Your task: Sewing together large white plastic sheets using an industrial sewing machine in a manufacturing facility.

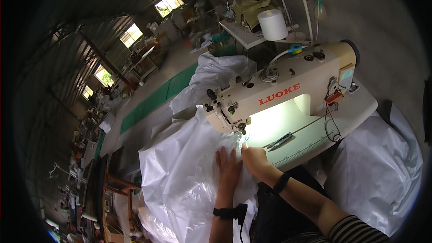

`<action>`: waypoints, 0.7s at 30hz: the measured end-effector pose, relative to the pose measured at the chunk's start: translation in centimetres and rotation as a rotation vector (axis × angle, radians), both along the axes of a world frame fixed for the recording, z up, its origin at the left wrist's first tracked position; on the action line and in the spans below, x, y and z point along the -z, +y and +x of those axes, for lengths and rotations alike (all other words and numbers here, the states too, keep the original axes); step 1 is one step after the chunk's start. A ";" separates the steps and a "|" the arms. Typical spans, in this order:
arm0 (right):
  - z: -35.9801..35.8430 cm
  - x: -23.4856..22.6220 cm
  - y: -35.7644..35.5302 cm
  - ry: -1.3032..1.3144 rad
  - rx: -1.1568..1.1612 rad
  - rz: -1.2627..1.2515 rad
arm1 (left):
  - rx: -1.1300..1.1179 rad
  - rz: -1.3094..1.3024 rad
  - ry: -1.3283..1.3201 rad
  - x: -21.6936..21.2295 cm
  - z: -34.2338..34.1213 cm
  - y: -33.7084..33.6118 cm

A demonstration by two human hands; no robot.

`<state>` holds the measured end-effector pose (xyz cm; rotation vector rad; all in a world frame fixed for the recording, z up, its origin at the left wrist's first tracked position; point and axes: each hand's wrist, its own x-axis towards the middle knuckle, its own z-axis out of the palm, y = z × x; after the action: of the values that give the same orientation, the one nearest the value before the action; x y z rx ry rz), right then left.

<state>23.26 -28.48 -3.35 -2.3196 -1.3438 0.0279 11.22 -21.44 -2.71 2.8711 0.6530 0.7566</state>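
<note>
Head camera view: the person's two hands worked close to the needle end of a cream sewing machine [279, 91], with a glossy white sheet [177, 155] spread beneath it. The sheet lay left of and below the machine head, its bulk draped in loose folds toward the lower edge, and its upper right part reached in near the presser foot [242, 128]. The left hand [228, 167] lay on the sheet with its fingers apart and pointing toward the needle; it was open and gripped nothing that showed. The right hand [255, 160] was just beside it, fingers curled and one digit extended toward the presser foot; whether it pinched the sheet's edge could not be told. A dark band [230, 212] circled the left wrist, and a striped sleeve [357, 229] covered the upper right arm.

A lamp lit the machine's bed, where a pair of thread snips [280, 141] lay to the right of the right hand, above a ruler scale [306, 150] along the near edge. A white thread cone [272, 24] stood behind the machine. Another white heap [378, 175] hung at the right, and a green strip [157, 100] ran along the floor beyond.
</note>
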 end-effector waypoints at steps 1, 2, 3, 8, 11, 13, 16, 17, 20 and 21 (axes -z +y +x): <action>0.2 -0.1 0.1 -0.005 0.006 -0.036 | -0.011 -0.014 0.000 -0.8 0.0 -0.8; 0.4 -0.2 0.2 -0.027 0.006 -0.040 | -0.015 0.001 0.030 -1.6 -0.2 -1.6; 0.7 -0.3 0.1 -0.013 0.016 -0.072 | -0.017 0.070 0.012 -2.3 -0.5 -2.5; 2.1 -1.1 -3.5 0.188 -0.172 0.352 | 0.074 0.068 0.152 -3.0 -6.8 -10.3; 1.5 -1.0 -6.5 1.023 -0.292 0.378 | 0.229 -0.013 0.165 -2.1 -11.7 -14.5; 0.7 -1.0 -7.5 1.316 -0.225 0.276 | 0.383 -0.428 0.074 -0.5 -12.8 -17.4; -0.2 -1.3 -8.3 1.601 -0.252 0.277 | 0.306 -0.611 0.186 2.6 -11.0 -19.7; -0.5 -1.4 -8.6 1.607 -0.248 0.247 | 0.276 -0.615 0.123 3.2 -10.9 -19.7; -0.8 -1.4 -10.6 1.403 -0.394 0.149 | -0.245 -0.562 -0.073 3.9 -11.8 -18.7; -1.1 -1.2 -11.6 1.100 -0.429 0.192 | -0.363 -0.765 -0.154 3.5 -13.0 -18.5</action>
<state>22.20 -40.05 -2.16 -1.3738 -1.0955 1.0730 -1.83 -39.91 -6.20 2.0081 1.1536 0.5800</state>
